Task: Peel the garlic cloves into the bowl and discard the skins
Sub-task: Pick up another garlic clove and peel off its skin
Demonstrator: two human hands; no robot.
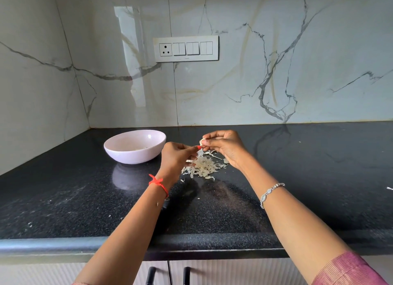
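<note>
**Over the skin pile, a clove half out of its skin**

Toward the back edge of the dark surface (297, 178), the head view shows both hands raised just above a heap of papery skins (203, 167). The right hand (225, 148) has its fingers (212, 143) curled round a pale garlic clove (202, 141) and pinches it at the tips. The left hand (176, 157) meets it from the side. Its fingers (187, 147) are closed on a thin strip of skin (200, 152) that hangs from the clove down toward the heap.

A pale bowl (119, 155) stands beside the left hand, nearer the back left corner of the surface. Something light lies low inside it, likely peeled cloves (141, 149), though the rim hides most of it and I cannot count them.

Judging from the size of the heap, the peeling is well along. No other unpeeled clove shows on the surface, so this may be one of the last, but the hands could be covering more.

Two things appear to be left. This clove has to lose the rest of its skin and go into the bowl. The skins, all loose on the surface with a few stray flakes nearer the front edge, have yet to be gathered and thrown away.
</note>
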